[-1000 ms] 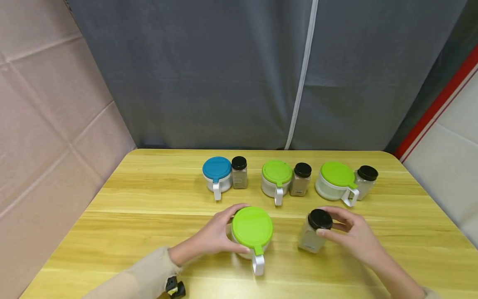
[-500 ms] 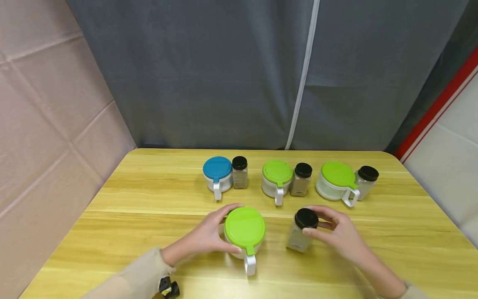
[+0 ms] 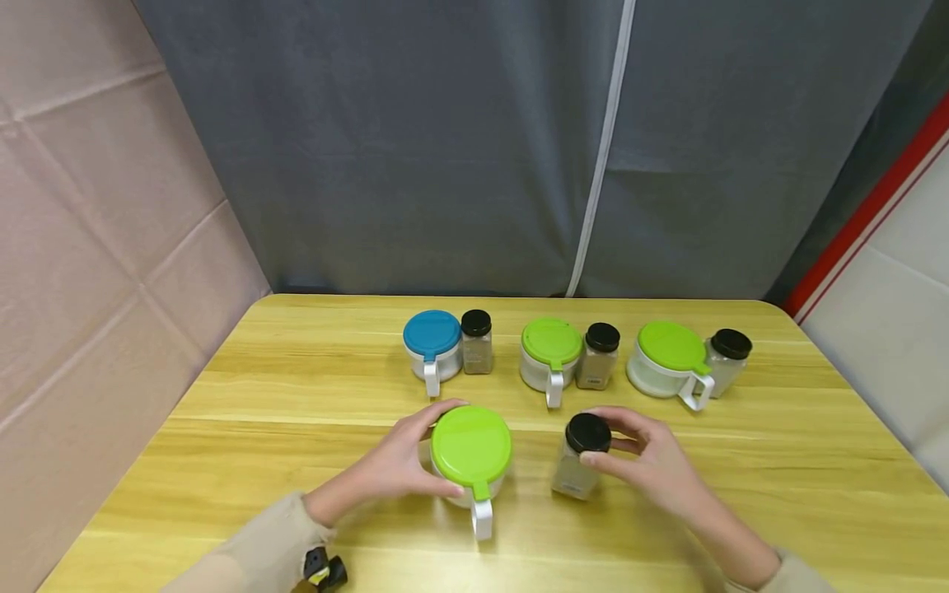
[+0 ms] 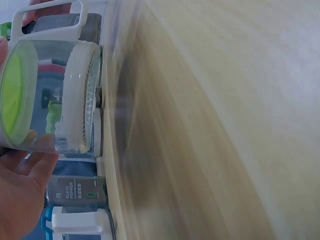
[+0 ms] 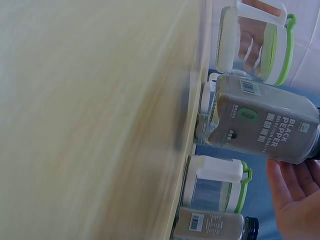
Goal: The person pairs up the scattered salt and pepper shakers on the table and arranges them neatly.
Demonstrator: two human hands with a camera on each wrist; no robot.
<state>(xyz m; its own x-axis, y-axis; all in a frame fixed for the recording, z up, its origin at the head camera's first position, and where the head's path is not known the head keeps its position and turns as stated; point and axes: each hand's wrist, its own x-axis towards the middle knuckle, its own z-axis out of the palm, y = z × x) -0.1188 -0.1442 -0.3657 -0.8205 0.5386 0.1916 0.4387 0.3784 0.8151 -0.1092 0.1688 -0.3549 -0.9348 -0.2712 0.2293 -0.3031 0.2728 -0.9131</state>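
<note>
At lower centre, the left grip (image 3: 393, 463) clasped a green-lidded jar (image 3: 472, 449) and the right grip (image 3: 652, 461) a black-capped bottle (image 3: 578, 465), both just above the wood-grained table (image 3: 237, 461). Behind hung a grey curtain (image 3: 393, 156), pinkish creased sheeting (image 3: 81, 222) filling the upper left.

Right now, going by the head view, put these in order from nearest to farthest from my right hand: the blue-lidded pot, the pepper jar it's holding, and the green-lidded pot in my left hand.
1. Pepper jar: gripped by the right hand.
2. Green-lidded pot: left of the jar, held in the left hand.
3. Blue-lidded pot: left end of the back row.
</note>
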